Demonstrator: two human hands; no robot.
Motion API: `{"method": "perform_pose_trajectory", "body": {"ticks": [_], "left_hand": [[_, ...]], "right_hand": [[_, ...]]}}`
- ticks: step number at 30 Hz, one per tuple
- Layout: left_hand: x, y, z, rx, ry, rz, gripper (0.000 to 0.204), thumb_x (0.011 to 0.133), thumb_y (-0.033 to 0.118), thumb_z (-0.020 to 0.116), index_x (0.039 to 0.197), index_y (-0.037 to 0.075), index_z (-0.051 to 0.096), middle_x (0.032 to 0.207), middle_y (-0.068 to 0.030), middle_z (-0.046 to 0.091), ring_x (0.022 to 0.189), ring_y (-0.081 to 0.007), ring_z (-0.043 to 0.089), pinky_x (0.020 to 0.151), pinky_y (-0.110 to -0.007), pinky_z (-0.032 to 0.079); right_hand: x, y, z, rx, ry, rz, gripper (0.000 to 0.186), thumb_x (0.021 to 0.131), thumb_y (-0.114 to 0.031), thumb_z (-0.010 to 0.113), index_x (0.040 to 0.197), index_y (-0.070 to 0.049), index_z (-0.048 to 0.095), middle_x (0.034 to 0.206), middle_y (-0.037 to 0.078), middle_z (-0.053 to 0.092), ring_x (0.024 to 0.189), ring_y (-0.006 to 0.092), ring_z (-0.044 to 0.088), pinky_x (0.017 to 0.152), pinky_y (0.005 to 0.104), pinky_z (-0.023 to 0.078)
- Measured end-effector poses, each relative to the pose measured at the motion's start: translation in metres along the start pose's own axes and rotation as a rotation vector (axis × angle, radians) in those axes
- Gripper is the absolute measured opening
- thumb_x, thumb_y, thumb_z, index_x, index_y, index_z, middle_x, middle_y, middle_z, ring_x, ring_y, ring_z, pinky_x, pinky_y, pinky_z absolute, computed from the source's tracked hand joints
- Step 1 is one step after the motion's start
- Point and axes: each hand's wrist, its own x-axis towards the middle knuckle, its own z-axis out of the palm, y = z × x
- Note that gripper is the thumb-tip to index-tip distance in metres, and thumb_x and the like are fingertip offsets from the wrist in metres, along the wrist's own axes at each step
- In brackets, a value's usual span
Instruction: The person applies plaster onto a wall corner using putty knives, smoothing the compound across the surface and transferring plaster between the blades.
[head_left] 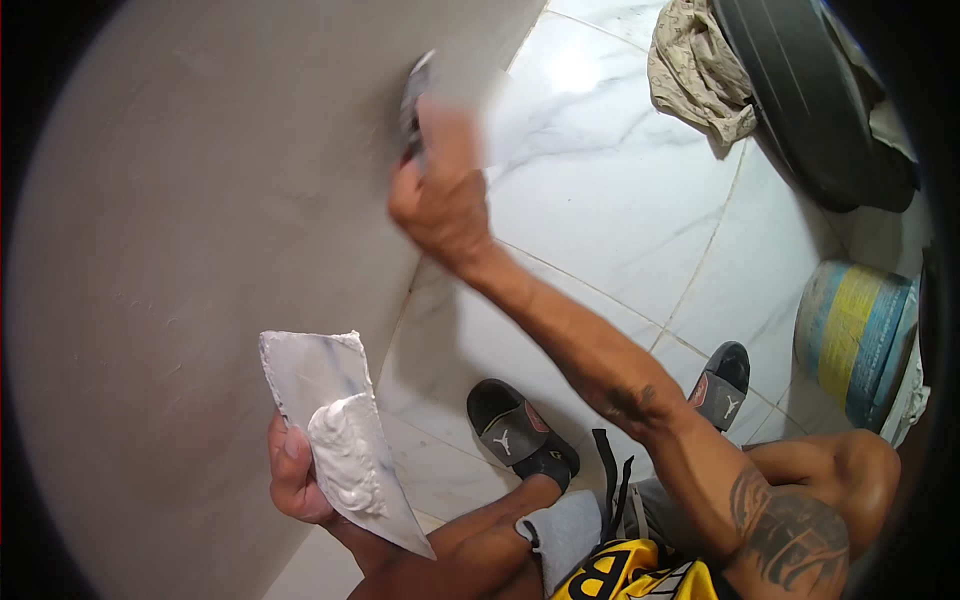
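Observation:
My right hand [440, 205] grips a metal scraper blade [414, 100] raised against the grey plastered wall [190, 230]; the blade and fingertips are smeared by motion. Lower left, my left hand [295, 470] holds a flat, rough-edged white marbled board [310, 370] with a thick mound of white paste [345, 455] on it, a little out from the wall.
White marble-look floor tiles [590, 230] meet the wall's base. A cloth [690, 70] lies by a large black curved object [800, 100] at upper right. A blue-and-yellow labelled bucket [850, 335] stands at right. My sandalled feet [515, 435] rest on the floor.

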Motion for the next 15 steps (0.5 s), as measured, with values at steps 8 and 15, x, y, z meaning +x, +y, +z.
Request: {"method": "perform_pose_trajectory", "body": {"ticks": [8,15], "left_hand": [[0.006,0.003,0.018,0.147,-0.169,-0.047,0.033,0.097,0.018,0.034,0.102,-0.014,0.040,0.073,-0.0245,0.055,0.026,-0.0219,0.039,0.019,-0.029,0.027],[0.001,0.000,0.006,-0.035,0.004,-0.022,0.033,0.098,0.019,0.035,0.102,-0.013,0.044,0.081,-0.0244,0.059,0.031,-0.0258,0.049,0.022,-0.029,0.033]], "right_hand": [[-0.040,-0.066,-0.027,0.211,-0.129,-0.124,0.060,0.067,0.005,0.057,0.125,0.013,0.044,0.114,0.025,0.050,0.098,0.0403,0.052,0.089,0.0472,0.045],[-0.058,-0.018,-0.051,0.317,-0.146,0.540,0.016,0.086,0.001,0.049,0.101,0.006,0.050,0.082,0.020,0.051,0.072,0.0361,0.051,0.067,0.0396,0.045]]}}
